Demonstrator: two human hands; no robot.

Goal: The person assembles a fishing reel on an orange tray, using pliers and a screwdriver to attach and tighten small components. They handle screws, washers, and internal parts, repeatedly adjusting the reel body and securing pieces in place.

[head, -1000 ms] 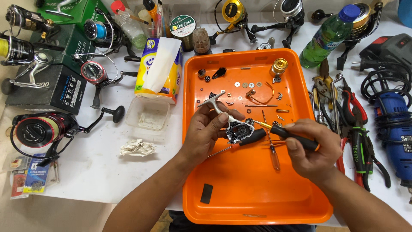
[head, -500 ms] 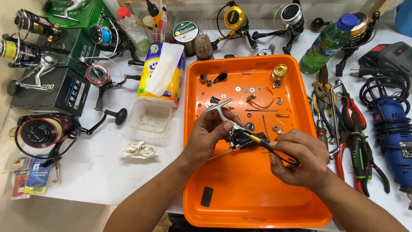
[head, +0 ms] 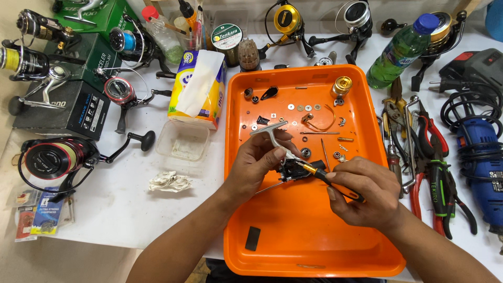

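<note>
Head camera, looking down at a white workbench (head: 131,209) and two bare hands working over an orange plastic tray (head: 309,246).

The left hand (head: 257,165) curls around a small black fishing-reel body (head: 291,169), fingers and thumb closed on it, with the reel's silver stem (head: 270,132) sticking up past the fingertips. The right hand (head: 367,196) pinches a screwdriver with a black and yellow handle (head: 335,184); its tip rests against the reel body. Both hands meet over the tray's middle.

Just beyond the hands, loose reel parts lie scattered in the tray: washers (head: 301,107), a thin pin (head: 319,133) and a gold spool knob (head: 341,85).

Left of the left hand sit a crumpled rag (head: 168,182), a clear plastic tub (head: 183,141), a tissue box (head: 199,89) and several spinning reels; the nearest is black and red (head: 55,157).

Right of the right hand lie red-handled pliers (head: 435,173), a blue power drill (head: 482,167) and, farther off, a green bottle (head: 401,50).
</note>
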